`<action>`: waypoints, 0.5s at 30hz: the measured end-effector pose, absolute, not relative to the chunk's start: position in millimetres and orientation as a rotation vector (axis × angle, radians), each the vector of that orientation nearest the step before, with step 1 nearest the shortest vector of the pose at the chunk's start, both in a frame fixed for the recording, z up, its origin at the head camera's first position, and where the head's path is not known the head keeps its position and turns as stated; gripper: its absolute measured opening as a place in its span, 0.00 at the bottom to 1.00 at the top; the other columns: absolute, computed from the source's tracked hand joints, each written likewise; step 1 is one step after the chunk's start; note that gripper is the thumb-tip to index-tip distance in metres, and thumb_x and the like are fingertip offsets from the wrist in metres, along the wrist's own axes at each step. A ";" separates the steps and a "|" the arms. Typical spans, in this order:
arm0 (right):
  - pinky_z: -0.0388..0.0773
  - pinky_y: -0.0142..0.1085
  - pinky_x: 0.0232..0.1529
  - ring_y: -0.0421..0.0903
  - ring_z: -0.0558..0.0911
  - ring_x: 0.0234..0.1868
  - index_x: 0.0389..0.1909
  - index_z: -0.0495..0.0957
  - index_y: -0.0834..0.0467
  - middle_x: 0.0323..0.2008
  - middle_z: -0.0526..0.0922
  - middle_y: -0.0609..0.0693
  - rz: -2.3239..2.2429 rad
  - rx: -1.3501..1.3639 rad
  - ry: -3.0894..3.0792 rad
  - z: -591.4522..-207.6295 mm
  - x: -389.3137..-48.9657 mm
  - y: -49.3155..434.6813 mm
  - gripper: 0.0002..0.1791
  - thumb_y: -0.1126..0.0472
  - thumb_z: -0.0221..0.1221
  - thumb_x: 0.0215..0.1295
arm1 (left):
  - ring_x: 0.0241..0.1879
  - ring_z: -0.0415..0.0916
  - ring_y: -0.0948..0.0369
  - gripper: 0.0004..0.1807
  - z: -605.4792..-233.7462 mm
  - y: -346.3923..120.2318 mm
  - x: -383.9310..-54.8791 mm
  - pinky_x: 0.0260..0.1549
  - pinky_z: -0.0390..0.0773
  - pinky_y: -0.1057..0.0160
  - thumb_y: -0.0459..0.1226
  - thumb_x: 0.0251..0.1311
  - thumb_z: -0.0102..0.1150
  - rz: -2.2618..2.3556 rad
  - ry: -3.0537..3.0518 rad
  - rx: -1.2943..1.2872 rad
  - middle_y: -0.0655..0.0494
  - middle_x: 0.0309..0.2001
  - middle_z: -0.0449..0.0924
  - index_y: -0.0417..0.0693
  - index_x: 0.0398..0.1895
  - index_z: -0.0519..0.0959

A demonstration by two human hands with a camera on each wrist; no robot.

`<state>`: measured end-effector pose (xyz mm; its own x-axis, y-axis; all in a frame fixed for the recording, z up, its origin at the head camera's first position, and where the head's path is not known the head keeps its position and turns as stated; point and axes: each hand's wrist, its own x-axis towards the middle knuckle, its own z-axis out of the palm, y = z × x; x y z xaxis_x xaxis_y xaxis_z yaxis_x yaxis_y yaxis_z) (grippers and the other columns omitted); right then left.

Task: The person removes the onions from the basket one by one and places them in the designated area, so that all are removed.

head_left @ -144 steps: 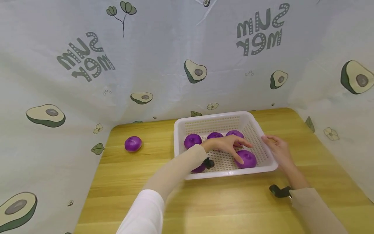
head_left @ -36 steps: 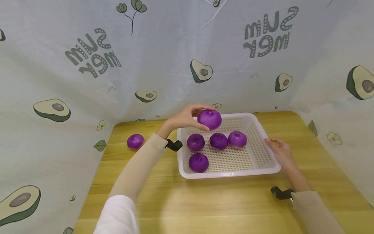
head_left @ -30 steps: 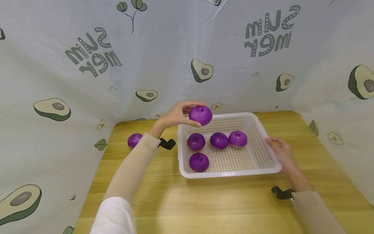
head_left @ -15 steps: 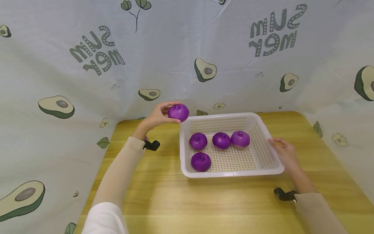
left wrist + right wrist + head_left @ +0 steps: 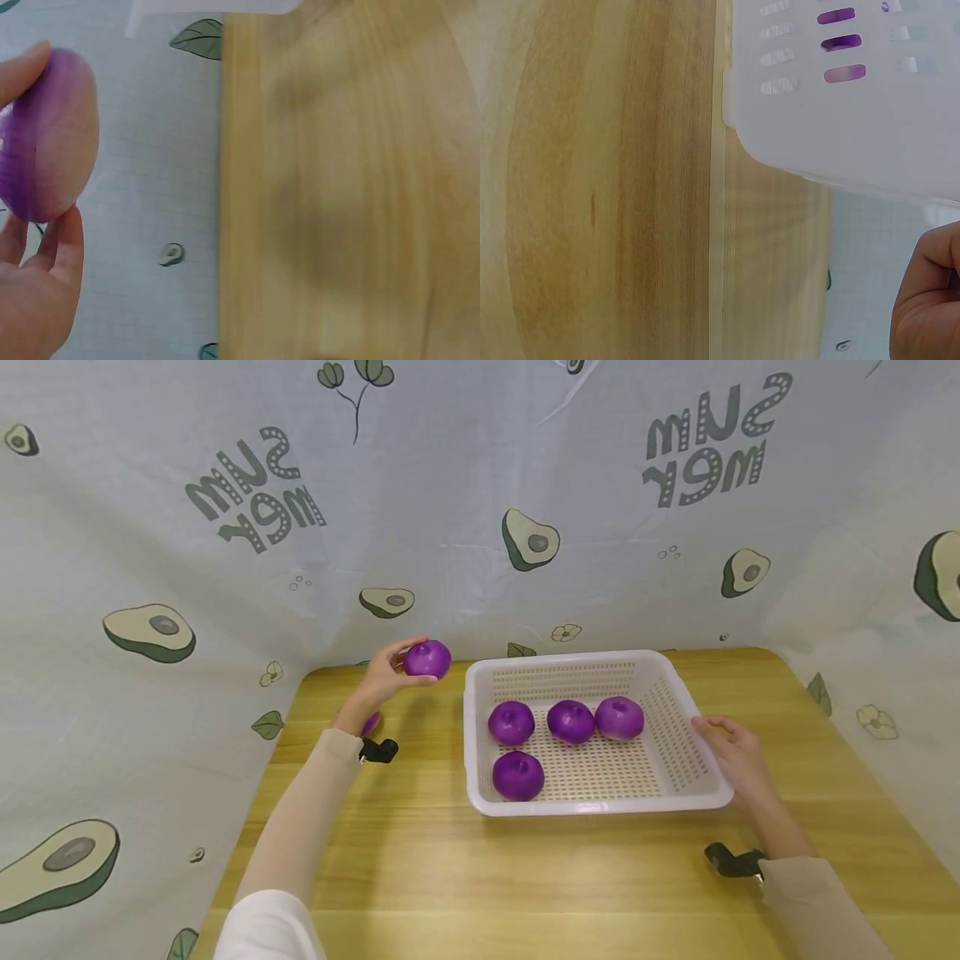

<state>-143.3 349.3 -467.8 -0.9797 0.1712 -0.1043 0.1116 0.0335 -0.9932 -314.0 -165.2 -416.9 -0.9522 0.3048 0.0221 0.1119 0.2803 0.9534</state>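
Observation:
My left hand (image 5: 384,678) grips a purple onion (image 5: 427,660) between thumb and fingers, above the table left of the basket. In the left wrist view the same onion (image 5: 64,135) shows a pale underside. Below my left wrist another onion (image 5: 371,724) lies on the table, mostly hidden by the arm. With my right hand (image 5: 735,756) I hold the right rim of a white plastic basket (image 5: 600,807). Several purple onions (image 5: 517,775) sit inside it, along its left side and toward the back. The right wrist view has its slotted wall (image 5: 840,120) above the hand.
The wooden table (image 5: 570,885) carries the basket. A pale cloth printed with avocados (image 5: 531,539) hangs behind the table and along its sides. A black wrist-camera mount sits on each wrist.
My left hand has taken an onion from the basket's front right, lifted it, and carried it left past the basket, lowering slightly most recently. My right hand stays on the rim.

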 end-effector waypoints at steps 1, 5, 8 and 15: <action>0.84 0.35 0.25 0.41 0.86 0.28 0.41 0.76 0.47 0.30 0.86 0.42 2.123 -0.301 -2.235 -467.8 -142.8 349.5 0.03 0.52 0.58 0.73 | 0.67 0.65 0.45 0.42 -420.9 -165.4 -313.6 0.63 0.70 0.47 0.32 0.50 0.77 1.761 2.388 0.352 0.49 0.71 0.64 0.54 0.70 0.71; 0.84 0.36 0.25 0.42 0.86 0.28 0.41 0.76 0.46 0.30 0.86 0.43 2.123 -0.302 -2.238 -468.3 -142.4 349.6 0.03 0.53 0.58 0.74 | 0.68 0.64 0.43 0.41 -437.8 -164.3 -313.4 0.64 0.69 0.45 0.31 0.50 0.76 1.825 2.414 0.224 0.47 0.72 0.62 0.51 0.70 0.71; 0.84 0.36 0.25 0.42 0.86 0.28 0.41 0.76 0.45 0.30 0.86 0.42 2.106 -0.318 -2.249 -468.4 -142.5 349.7 0.03 0.52 0.58 0.73 | 0.68 0.63 0.43 0.41 -449.9 -162.7 -315.0 0.64 0.68 0.44 0.30 0.49 0.77 1.830 2.442 0.128 0.46 0.72 0.62 0.50 0.70 0.71; 0.84 0.36 0.25 0.42 0.86 0.28 0.41 0.76 0.47 0.30 0.86 0.41 2.106 -0.309 -2.242 -467.9 -142.0 349.3 0.04 0.52 0.58 0.73 | 0.68 0.64 0.41 0.39 -470.4 -155.0 -318.3 0.64 0.68 0.44 0.30 0.50 0.76 1.769 2.554 0.050 0.44 0.72 0.63 0.46 0.68 0.72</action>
<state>-142.0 349.3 -467.9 -0.9788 0.1790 -0.0995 0.1105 0.0526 -0.9925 -318.3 -155.0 -470.4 -0.9989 0.0458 -0.0103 0.0065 0.3514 0.9362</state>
